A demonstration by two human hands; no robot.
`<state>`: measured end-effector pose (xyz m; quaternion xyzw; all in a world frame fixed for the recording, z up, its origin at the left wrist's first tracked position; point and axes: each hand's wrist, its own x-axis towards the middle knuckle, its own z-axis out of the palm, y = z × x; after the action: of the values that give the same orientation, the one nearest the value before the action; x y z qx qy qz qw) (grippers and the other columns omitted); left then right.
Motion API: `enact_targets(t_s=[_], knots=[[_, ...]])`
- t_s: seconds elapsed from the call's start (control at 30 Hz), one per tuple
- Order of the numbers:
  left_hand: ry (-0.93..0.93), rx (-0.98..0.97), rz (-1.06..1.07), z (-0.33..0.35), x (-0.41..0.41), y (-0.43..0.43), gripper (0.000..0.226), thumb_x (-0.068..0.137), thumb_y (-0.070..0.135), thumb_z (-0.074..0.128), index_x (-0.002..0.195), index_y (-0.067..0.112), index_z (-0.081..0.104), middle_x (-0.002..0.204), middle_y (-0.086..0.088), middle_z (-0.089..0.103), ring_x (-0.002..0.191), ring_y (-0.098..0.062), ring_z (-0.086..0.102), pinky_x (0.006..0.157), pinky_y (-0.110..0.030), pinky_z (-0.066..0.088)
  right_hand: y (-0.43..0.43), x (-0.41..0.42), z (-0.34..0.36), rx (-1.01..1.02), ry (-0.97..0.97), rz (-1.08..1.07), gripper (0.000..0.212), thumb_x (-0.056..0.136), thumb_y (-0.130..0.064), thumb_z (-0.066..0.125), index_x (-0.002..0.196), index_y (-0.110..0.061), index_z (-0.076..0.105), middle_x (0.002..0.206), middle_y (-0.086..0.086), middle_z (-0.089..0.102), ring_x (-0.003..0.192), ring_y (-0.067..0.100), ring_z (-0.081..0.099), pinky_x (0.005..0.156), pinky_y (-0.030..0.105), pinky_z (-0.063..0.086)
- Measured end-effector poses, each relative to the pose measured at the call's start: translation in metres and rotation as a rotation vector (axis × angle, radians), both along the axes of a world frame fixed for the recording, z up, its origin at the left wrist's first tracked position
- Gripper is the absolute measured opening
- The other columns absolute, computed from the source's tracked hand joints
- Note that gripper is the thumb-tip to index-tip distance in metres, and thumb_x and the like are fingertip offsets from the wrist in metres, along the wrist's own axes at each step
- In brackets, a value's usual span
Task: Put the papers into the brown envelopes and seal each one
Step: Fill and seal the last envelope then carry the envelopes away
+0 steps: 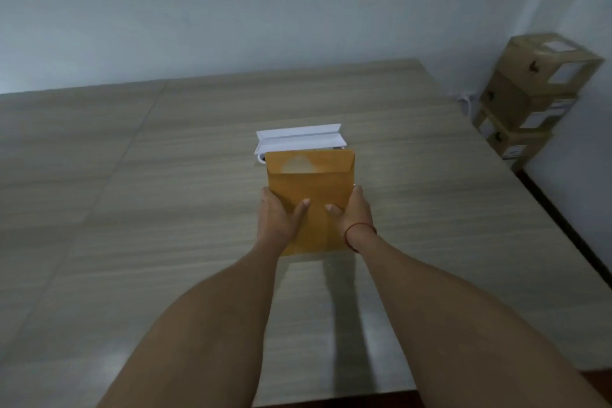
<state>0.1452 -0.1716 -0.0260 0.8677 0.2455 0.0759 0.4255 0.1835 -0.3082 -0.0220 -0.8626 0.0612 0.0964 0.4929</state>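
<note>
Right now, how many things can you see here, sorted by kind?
Brown envelope: 1, held in both hands, left hand and right hand.
White folded papers: 1 stack on the table; sheet count cannot be told.
Cardboard boxes: 3, stacked by the wall.
Red wrist band: 1.
Total: 6.

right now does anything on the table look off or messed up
Nothing looks spilled or damaged. The brown paper envelope is held in both hands, left hand and right hand, flap folded down. Behind it the folded white paper lies with one fold sticking up on the wooden table.
</note>
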Motion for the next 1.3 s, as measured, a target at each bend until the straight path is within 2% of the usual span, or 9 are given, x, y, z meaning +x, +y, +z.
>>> enact_targets(t_s=[0.27,0.4,0.5,0.63,0.7,0.83,1.03,1.17,1.3], knots=[[-0.017,0.032,-0.434,0.079,0.05,-0.145,0.078,0.084,0.043,0.067,0.136,0.001,0.027,0.138,-0.019,0.041,0.127,-0.035,0.043,0.101,-0.043,0.039,-0.146,-0.003,0.069,0.099,0.031,-0.361,0.068,0.09,-0.024,0.062,0.147,-0.014,0.026,0.147,0.009,0.041,0.134,0.03,0.042,0.11,0.043,0.037],[0.074,0.077,-0.645,0.098,0.047,-0.252,0.092,0.085,0.051,0.061,0.146,0.0,0.015,0.149,-0.02,0.031,0.135,-0.037,0.036,0.108,-0.046,0.036,-0.251,-0.039,0.096,0.041,0.07,-0.499,0.047,0.087,-0.021,0.058,0.132,-0.014,0.047,0.127,0.008,0.057,0.113,0.028,0.055,0.094,0.038,0.047],[0.077,0.097,-0.859,0.111,0.027,-0.336,0.092,0.086,0.052,0.058,0.146,-0.001,0.014,0.15,-0.019,0.03,0.135,-0.036,0.036,0.108,-0.045,0.035,-0.326,-0.085,0.116,0.032,0.083,-0.662,0.035,0.087,-0.021,0.056,0.121,-0.013,0.051,0.112,0.008,0.057,0.096,0.025,0.054,0.081,0.035,0.045],[0.07,0.157,-1.073,0.131,-0.018,-0.445,0.09,0.087,0.054,0.055,0.147,0.001,0.013,0.148,-0.017,0.033,0.131,-0.037,0.041,0.103,-0.045,0.039,-0.42,-0.151,0.128,-0.002,0.075,-0.862,0.043,0.078,-0.033,0.055,0.116,-0.011,0.055,0.11,0.01,0.061,0.098,0.031,0.058,0.088,0.041,0.05],[0.05,0.177,-1.183,0.14,-0.047,-0.499,0.087,0.088,0.054,0.053,0.145,0.0,0.016,0.147,-0.016,0.034,0.131,-0.036,0.042,0.101,-0.044,0.04,-0.464,-0.19,0.134,-0.006,0.057,-0.973,0.042,0.076,-0.034,0.055,0.111,-0.01,0.056,0.107,0.01,0.063,0.097,0.032,0.06,0.09,0.044,0.051],[0.019,0.187,-1.342,0.15,-0.114,-0.606,0.086,0.088,0.054,0.054,0.144,0.0,0.018,0.146,-0.017,0.036,0.132,-0.036,0.041,0.103,-0.044,0.039,-0.549,-0.272,0.146,0.032,-0.008,-1.179,0.029,0.086,-0.027,0.056,0.109,-0.009,0.056,0.103,0.007,0.06,0.096,0.029,0.058,0.083,0.034,0.047],[0.016,0.18,-1.566,0.158,-0.263,-0.775,0.082,0.085,0.055,0.057,0.141,0.004,0.026,0.141,-0.014,0.044,0.126,-0.036,0.048,0.097,-0.043,0.043,-0.683,-0.436,0.15,0.003,0.012,-1.425,0.025,0.084,-0.027,0.056,0.103,-0.012,0.059,0.105,0.009,0.061,0.095,0.029,0.058,0.08,0.035,0.048],[0.013,0.147,-1.761,0.159,-0.383,-0.869,0.083,0.083,0.053,0.06,0.141,0.004,0.028,0.14,-0.013,0.045,0.125,-0.035,0.048,0.097,-0.041,0.043,-0.754,-0.566,0.147,0.034,0.031,-1.616,0.046,0.082,-0.033,0.056,0.121,-0.009,0.055,0.118,0.013,0.061,0.107,0.034,0.058,0.094,0.044,0.048],[0.037,0.133,-1.953,0.157,-0.505,-0.937,0.088,0.08,0.056,0.06,0.143,0.003,0.028,0.142,-0.013,0.044,0.127,-0.034,0.047,0.099,-0.041,0.044,-0.796,-0.691,0.146,0.056,0.001,-1.792,0.054,0.083,-0.029,0.057,0.129,-0.005,0.044,0.114,0.011,0.056,0.104,0.032,0.056,0.084,0.039,0.046]])
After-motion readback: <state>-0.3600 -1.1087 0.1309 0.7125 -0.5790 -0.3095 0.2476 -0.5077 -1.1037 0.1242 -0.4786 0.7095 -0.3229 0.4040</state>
